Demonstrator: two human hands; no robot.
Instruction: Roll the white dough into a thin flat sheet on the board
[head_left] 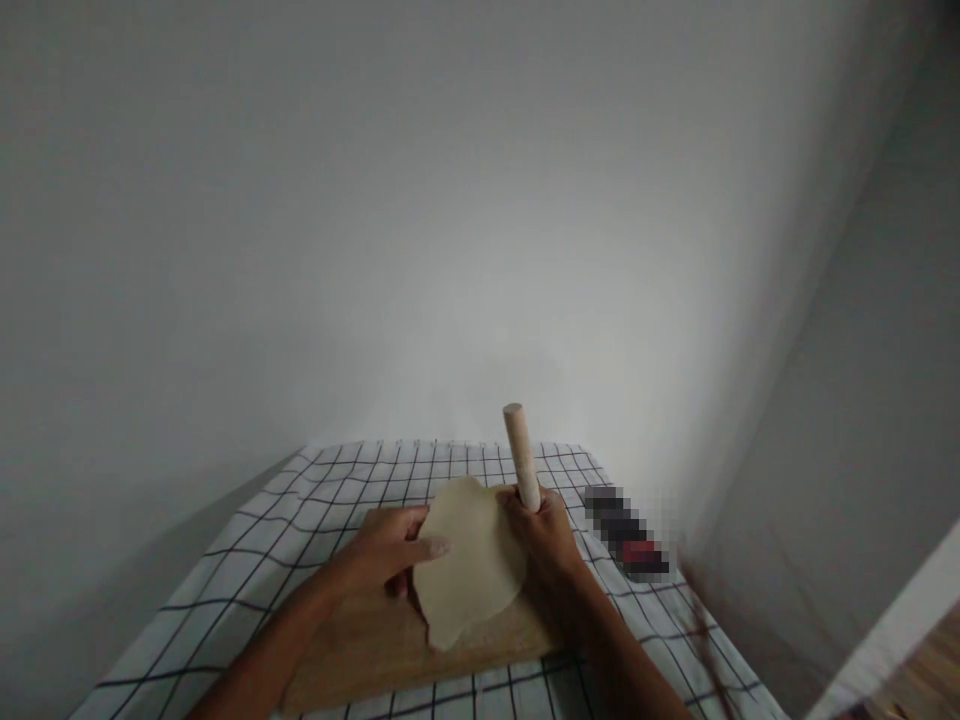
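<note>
A thin, pale sheet of dough with an uneven outline is held up by its sides over a wooden board. My left hand grips its left edge, thumb on top and fingers behind. On the other side, my right hand is closed around the lower part of a light wooden rolling pin, which points up and slightly left. The fingers of that hand also meet the dough's upper right edge; how firmly they pinch it is partly hidden.
A white tablecloth with dark grid lines covers the table under the board. Near the right edge lies a dark and red object, blurred into blocks. A grey-white wall rises behind the table.
</note>
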